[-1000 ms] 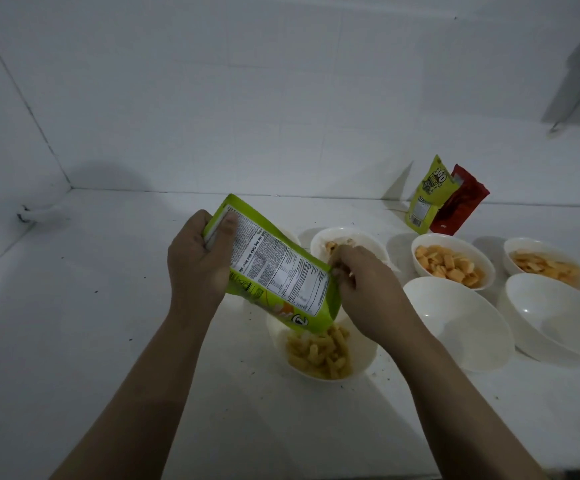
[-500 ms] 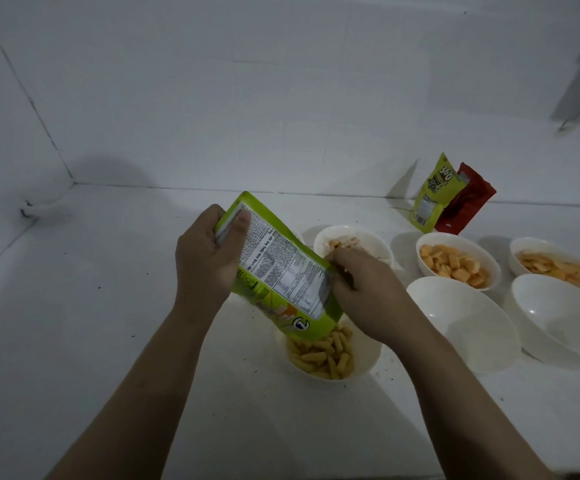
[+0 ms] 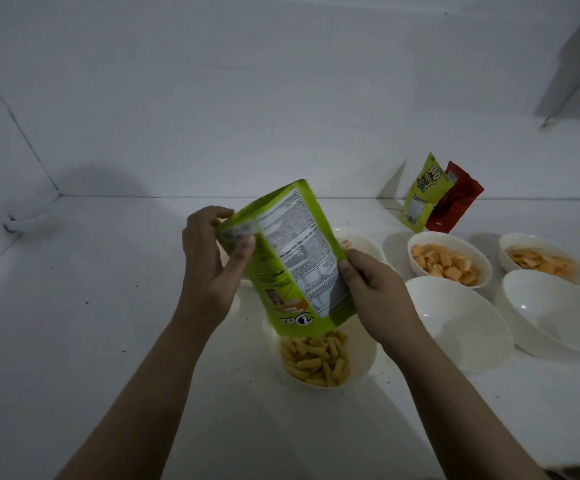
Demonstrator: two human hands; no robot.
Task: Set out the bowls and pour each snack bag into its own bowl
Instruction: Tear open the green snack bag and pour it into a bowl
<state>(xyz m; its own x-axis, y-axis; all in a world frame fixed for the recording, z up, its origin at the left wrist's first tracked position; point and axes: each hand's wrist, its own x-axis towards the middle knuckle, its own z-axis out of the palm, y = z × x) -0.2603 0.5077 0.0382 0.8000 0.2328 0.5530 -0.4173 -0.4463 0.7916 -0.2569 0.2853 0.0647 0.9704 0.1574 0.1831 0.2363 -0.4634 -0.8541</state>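
Note:
A green snack bag (image 3: 293,258) hangs upside down, its mouth just above a white bowl (image 3: 364,355) that holds yellow stick snacks (image 3: 316,358). My left hand (image 3: 209,268) pinches the bag's upper left corner. My right hand (image 3: 375,292) grips its right edge. Two empty white bowls (image 3: 461,323) (image 3: 555,313) stand to the right. Behind them one bowl (image 3: 482,268) holds orange squares and another bowl (image 3: 576,268) holds thin chips. A further bowl (image 3: 361,242) shows partly behind the bag.
A yellow-green bag (image 3: 423,192) and a red bag (image 3: 455,202) lean against the back wall at the right. Crumbs dot the white counter (image 3: 91,323) near the front bowl. White walls close the counter at the back and left.
The bag has swung from a slant to nearly upright with its bottom raised. My left hand moved from wrapping the bag's end to pinching its corner. More sticks lie in the bowl.

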